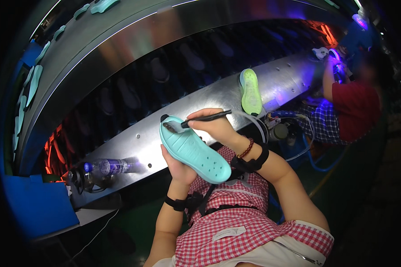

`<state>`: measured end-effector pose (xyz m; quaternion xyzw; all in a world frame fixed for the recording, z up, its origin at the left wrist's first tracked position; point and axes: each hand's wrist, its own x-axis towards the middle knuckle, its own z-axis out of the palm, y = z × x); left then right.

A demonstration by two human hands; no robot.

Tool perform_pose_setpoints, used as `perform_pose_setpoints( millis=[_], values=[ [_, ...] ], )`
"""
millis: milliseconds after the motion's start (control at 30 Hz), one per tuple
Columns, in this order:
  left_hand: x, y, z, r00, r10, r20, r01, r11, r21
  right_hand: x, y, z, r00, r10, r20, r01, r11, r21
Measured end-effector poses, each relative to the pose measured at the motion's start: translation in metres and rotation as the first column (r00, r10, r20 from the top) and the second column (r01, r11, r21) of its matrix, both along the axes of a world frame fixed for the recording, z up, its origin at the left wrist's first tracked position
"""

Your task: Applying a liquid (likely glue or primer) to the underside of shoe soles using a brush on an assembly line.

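Note:
A turquoise foam shoe sole (188, 149) lies tilted in my left hand (179, 168), whose fingers are mostly hidden beneath it. Small holes dot its near right end, and a black piece shows at its far left tip. My right hand (214, 125) pinches a slim brush (211, 117) with a black handle. Its dark bristles touch the inside of the sole's far end, where the surface looks whitish and wet. From the handle's back end a clear tube seems to run off to the right.
A yellow-green sole (252, 93) rests on the metal ledge (133, 135). Bottles (113, 166) stand at its left end. Beyond the ledge, soles hang in a dark machine; more turquoise soles (33, 86) sit on a belt. A co-worker in red (354, 104) works at the right under violet light.

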<state>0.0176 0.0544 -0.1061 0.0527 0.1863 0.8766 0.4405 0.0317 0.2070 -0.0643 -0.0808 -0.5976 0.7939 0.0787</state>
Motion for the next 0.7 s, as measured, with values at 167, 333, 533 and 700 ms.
perform_pose_setpoints(
  millis=[167, 333, 533, 700],
  values=[
    [-0.013, -0.005, 0.005, 0.933, 0.352, 0.076, -0.322, 0.910, -0.263, 0.028, -0.020, 0.018, 0.921, 0.250, -0.300, 0.037, 0.710, 0.703],
    [-0.029, -0.031, 0.019, 0.959, 0.265, -0.102, -0.280, 0.943, -0.183, 0.055, 0.009, 0.029, 0.818, 0.574, 0.041, -0.450, 0.594, 0.667],
    [-0.008, -0.015, 0.032, 0.997, 0.071, 0.040, -0.074, 0.993, 0.088, 0.031, 0.000, 0.065, 0.983, 0.124, -0.139, -0.058, 0.912, 0.405],
    [-0.008, -0.015, 0.037, 0.971, 0.236, -0.027, -0.233, 0.970, 0.070, 0.046, -0.003, 0.065, 0.829, 0.514, -0.219, -0.400, 0.820, 0.410]
  ],
)
